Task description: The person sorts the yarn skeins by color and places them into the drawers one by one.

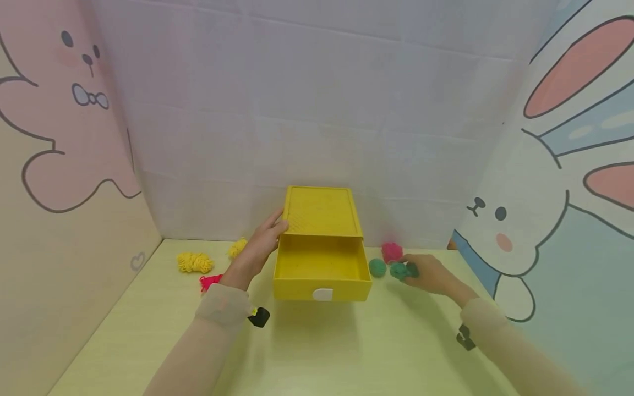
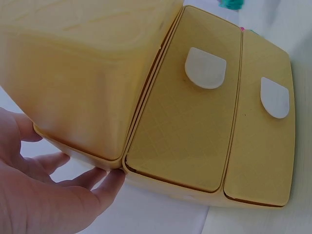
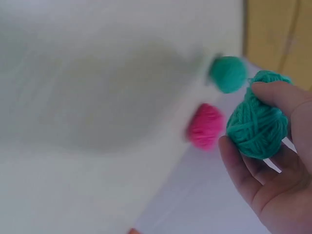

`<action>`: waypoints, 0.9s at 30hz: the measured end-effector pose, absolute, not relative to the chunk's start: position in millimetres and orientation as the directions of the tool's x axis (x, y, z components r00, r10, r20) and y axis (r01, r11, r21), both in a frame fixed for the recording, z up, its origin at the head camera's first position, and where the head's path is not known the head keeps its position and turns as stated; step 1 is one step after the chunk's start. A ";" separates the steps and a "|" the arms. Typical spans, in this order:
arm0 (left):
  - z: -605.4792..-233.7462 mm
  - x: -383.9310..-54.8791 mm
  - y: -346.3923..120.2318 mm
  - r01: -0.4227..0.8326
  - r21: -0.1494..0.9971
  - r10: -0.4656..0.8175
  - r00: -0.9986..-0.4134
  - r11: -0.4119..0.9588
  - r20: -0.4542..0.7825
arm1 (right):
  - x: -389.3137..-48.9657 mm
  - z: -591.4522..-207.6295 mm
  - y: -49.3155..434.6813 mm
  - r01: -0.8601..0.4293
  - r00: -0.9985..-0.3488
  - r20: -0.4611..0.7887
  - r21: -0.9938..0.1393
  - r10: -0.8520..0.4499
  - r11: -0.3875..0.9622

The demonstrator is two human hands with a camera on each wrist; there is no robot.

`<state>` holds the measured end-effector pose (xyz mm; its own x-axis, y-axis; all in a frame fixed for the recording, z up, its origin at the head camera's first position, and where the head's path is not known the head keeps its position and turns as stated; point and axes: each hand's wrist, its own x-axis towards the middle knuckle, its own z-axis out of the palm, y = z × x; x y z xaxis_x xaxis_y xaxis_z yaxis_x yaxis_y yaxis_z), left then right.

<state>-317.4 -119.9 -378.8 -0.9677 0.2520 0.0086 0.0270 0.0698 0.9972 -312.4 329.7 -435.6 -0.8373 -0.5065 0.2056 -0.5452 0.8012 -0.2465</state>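
A yellow drawer cabinet [image 1: 322, 212] stands mid-table, its top drawer [image 1: 322, 291] pulled out and its two lower drawers closed in the left wrist view. My left hand [image 1: 257, 250] rests against the cabinet's left side, the thumb near the front edge and the fingers along the wall. To the right of the cabinet, my right hand [image 1: 431, 275] holds a green yarn ball [image 3: 258, 126] between thumb and fingers, raised off the table. The yarn shows two lumps; whether they are separate balls I cannot tell. Beside it lie another green yarn ball [image 1: 377, 268] and a pink one [image 1: 392, 252].
Left of the cabinet lie a yellow yarn bundle [image 1: 195, 262], a smaller yellow one [image 1: 237, 247] and a pink-red one [image 1: 210, 282], partly behind my left arm. A white cloth [image 1: 322, 99] hangs behind; printed panels flank the table [image 1: 317, 352].
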 end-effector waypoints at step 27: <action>-379.1 -316.5 -120.9 0.018 0.997 0.267 -0.964 0.074 -0.002 | -267.6 -288.1 162.5 -0.671 -0.736 0.273 -0.176 -0.619 0.720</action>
